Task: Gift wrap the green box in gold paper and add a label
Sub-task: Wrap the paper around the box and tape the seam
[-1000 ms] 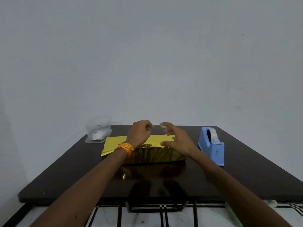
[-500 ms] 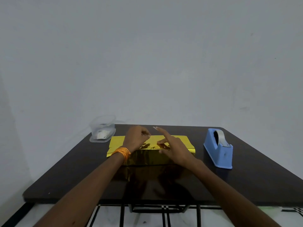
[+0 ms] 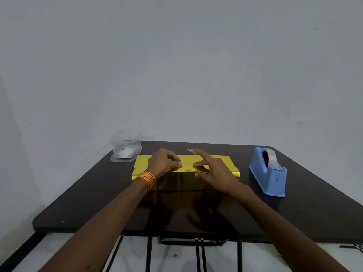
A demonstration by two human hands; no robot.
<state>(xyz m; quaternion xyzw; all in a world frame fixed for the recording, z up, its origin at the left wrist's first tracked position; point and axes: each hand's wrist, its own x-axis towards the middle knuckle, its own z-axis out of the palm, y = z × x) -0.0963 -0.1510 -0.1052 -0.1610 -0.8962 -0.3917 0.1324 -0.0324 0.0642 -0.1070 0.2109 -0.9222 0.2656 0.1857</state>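
Box (image 3: 180, 181): wrapped in gold paper (image 3: 187, 160), no green showing; it lies flat at the middle of the table (image 3: 78, 203).
Long axis: runs left to right across the view, parallel to the table's near edge; one long side faces the person and the short ends point toward the container and the dispenser.
Left hand (image 3: 163, 163): on the left half of the box top, fingers curled, their tips down on the paper beside the thumb; whether they pinch the paper or only press it cannot be told.
Right hand (image 3: 214, 173): fingers spread and nearly straight, resting on the right half of the top; the index finger is raised, with a small pale bit at its tip.
Wristband (image 3: 146, 177): orange, on the left wrist.
Tape dispenser (image 3: 269, 173): blue, right of the box, apart from it.
Container (image 3: 126, 146): clear plastic, at the back left corner.
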